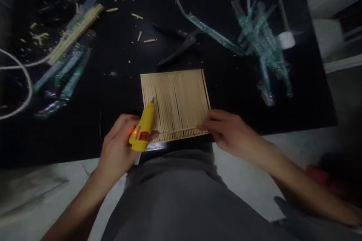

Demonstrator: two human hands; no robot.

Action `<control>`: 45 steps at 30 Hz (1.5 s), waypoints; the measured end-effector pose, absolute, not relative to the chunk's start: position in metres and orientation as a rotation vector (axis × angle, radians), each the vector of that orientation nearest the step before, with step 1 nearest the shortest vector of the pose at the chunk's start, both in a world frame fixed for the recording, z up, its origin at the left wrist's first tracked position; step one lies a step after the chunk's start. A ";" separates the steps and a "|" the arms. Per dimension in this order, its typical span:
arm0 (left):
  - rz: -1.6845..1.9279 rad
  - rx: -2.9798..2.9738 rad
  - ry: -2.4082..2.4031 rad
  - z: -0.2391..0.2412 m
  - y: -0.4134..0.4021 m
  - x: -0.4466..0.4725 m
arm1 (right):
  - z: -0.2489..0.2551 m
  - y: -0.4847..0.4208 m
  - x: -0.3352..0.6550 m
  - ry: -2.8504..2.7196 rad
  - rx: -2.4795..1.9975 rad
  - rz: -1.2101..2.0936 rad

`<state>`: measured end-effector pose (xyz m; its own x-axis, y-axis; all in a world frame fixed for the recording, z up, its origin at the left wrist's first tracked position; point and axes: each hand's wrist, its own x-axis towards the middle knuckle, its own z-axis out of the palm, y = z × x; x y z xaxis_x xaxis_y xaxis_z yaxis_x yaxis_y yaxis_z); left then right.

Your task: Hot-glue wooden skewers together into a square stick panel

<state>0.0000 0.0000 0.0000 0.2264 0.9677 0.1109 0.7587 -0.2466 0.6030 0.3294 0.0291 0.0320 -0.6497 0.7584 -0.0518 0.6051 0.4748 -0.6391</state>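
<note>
A flat panel of thin wooden sticks lies on the black mat near its front edge. My left hand is wrapped round a yellow glue gun, whose nozzle rests on the panel's left part. My right hand is closed on the panel's near right corner, pinching its edge.
Black scissors lie behind the panel. Clear plastic wrappers are piled at the back right, and more wrappers with a bundle of sticks at the left. A white cable loops at the far left. Stick offcuts are scattered about.
</note>
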 end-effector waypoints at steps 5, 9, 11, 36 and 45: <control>0.628 2.034 1.587 0.006 -0.001 0.001 | 0.037 0.032 0.324 -2.504 -1.210 0.945; 0.640 2.023 1.559 0.007 0.000 0.001 | 0.037 0.032 0.325 -2.491 -1.204 0.975; 0.629 2.013 1.550 0.008 0.001 0.000 | 0.036 0.031 0.325 -2.484 -1.209 0.972; 0.545 1.831 1.484 0.016 0.008 -0.011 | 0.034 0.034 0.324 -2.515 -1.133 0.952; 0.542 1.860 1.517 0.015 0.005 -0.010 | 0.042 0.042 0.322 -2.558 -1.258 1.105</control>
